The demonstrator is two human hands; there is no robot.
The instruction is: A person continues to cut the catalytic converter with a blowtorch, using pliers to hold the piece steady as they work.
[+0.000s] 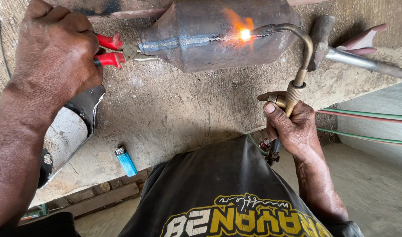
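Head view, looking down on a rough grey concrete bench top (174, 109). Left hand (56, 52) is clenched tight round red-handled steel pliers (117, 52), whose nose bites the left end of a dull grey metal canister with a welded seam (209, 37). Canister lies on its side near the bench's far edge, seam running left to right. Right hand (291, 127) is wrapped closed on the brass handle of a gas torch w/ curved steel neck (297, 66); the torch tip meets the seam at a bright orange flame spot (245, 34), right of centre.

Room: bench mid-section between canister and the person's dark shirt is bare. Front edge runs diagonally from lower left up to the right, dropping off just by the right hand. Green and red hoses (367, 116) trail away right, off the bench, over the floor. Right of the torch neck, a grey metal-handled hammer (345, 55) lies close, almost touching the neck. Lower left, a curved grey sheet-metal piece (74, 131) sits under the left forearm; a blue plastic lighter (125, 161) lies near the front edge, well apart from both hands.
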